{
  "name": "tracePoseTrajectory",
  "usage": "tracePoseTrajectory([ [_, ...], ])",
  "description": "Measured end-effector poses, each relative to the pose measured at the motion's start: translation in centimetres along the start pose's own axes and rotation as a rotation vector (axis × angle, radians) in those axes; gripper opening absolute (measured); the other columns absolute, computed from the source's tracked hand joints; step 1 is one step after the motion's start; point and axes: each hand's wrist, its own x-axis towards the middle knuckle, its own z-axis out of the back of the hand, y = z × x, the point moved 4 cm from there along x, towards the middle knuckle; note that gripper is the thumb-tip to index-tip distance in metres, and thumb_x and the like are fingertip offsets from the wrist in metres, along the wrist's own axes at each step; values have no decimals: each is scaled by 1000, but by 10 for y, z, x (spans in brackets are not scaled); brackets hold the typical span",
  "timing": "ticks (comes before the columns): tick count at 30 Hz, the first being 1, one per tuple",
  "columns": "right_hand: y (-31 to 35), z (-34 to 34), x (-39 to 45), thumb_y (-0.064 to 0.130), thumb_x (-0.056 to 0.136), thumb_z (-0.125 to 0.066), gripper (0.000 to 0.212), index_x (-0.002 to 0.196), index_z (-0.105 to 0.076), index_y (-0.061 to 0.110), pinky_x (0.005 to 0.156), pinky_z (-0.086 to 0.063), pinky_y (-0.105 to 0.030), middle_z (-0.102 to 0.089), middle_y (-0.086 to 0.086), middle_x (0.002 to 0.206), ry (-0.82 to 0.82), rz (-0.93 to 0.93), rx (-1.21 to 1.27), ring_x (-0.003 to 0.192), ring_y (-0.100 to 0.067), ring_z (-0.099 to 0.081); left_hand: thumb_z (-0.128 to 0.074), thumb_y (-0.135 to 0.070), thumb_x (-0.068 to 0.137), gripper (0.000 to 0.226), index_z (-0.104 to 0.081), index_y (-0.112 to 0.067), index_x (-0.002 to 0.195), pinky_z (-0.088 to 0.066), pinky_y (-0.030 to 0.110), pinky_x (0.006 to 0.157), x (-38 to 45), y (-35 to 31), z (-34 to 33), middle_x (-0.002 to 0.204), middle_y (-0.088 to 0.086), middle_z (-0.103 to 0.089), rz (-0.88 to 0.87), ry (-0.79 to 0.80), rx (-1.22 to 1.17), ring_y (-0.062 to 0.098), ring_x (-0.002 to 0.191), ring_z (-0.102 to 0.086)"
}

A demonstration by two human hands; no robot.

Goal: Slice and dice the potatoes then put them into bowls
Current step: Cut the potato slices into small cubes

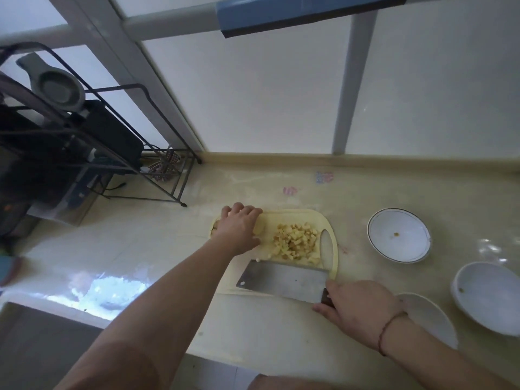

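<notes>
A pale yellow cutting board (332, 235) lies on the counter. A heap of diced potato (295, 240) covers its right half. My left hand (239, 228) lies over a potato piece (259, 228) at the board's left end, fingers curled around it; most of that piece is hidden. My right hand (357, 308) grips the dark handle of a steel cleaver (281, 278), whose blade lies flat across the board's near edge. Three white bowls stand to the right: a far one (399, 235), one at the right edge (489, 296) and a near one (430, 316) partly behind my wrist.
A black wire rack (107, 153) with kitchen items stands at the back left of the counter. A sink (42, 342) opens at the near left. The wall with frosted panels runs along the back.
</notes>
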Motion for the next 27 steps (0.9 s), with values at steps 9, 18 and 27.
tracePoseTrajectory([
  [9,2,-2,-6,68,94,-18,57,115,-47,23,73,-45,-35,-67,-3,110,-36,-22,5,98,-27,-65,-64,-55,89,71,-40,-30,151,-18,46,114,4,6,4,148,-4,-50,-4,-87,-171,24,140,-31],
  [18,-7,-8,-21,72,50,42,112,108,-44,29,64,-36,-35,-67,3,102,-83,-78,56,90,-20,-65,-47,-62,83,65,-58,-20,132,-37,43,102,-35,11,1,120,1,-54,-186,-299,-476,22,112,-49],
  [27,-3,-13,-29,75,62,29,90,100,-39,30,63,-35,-36,-67,3,100,-117,-58,61,91,-19,-66,-40,-55,84,56,-67,-24,122,-38,40,90,-62,6,-19,106,1,-57,-471,1,-338,22,101,-52],
])
